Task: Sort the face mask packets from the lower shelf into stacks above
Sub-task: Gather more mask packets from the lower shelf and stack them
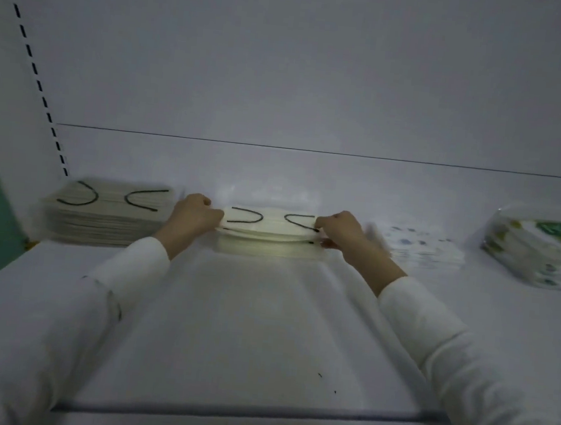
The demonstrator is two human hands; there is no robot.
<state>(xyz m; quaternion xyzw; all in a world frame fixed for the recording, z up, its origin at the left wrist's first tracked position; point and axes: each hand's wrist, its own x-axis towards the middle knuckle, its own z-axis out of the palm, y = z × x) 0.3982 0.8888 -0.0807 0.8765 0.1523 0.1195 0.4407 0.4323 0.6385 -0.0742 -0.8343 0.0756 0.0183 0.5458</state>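
Here, the left grip (193, 216) and right grip (337, 231) each pinch an end of a cream mask packet (271, 223) on top of the middle stack (268, 249) at the far side of the shelf (261, 330), between a beige stack (107, 218) on the left and a patterned stack (423, 248) on the right.

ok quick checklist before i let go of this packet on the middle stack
1. Both ends held: left hand and right hand each pinch an end of the top packet: ok.
2. Colour match: the cream packet is over the cream middle stack: ok.
3. Packet lying flat on that stack: cannot tell.
4. Gap to the grey stack on the left: ok.
5. Gap to the patterned stack on the right: blurred, cannot tell.
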